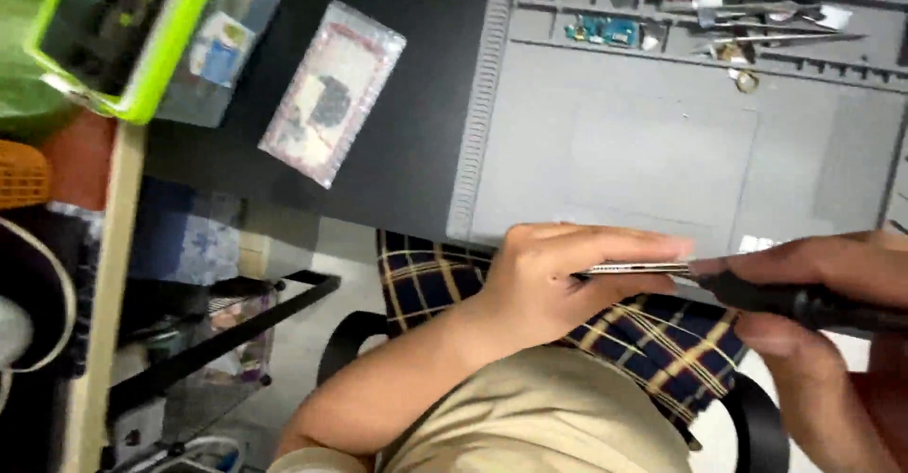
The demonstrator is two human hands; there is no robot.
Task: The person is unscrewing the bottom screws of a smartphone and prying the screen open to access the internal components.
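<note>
Grey work mat [662, 151] lay beyond your hands. Your left hand [553, 279] pinched a thin, flat device [636, 269] edge-on, its long axis running left to right; your right hand [804, 293], just beside it, gripped a black tool [804, 305] meeting that edge.

A black desk [407, 142] fills the upper part of the view, with a grey work mat [662, 151] laid across its right side and a bubble-wrap pouch [333, 90] lying to the left. Near the desk's left edge sits a green-rimmed tray [170, 52] over a clear plastic box [227, 47]. Below the desk, pale floor [293, 341] shows beside a black metal rack [227, 326].
</note>
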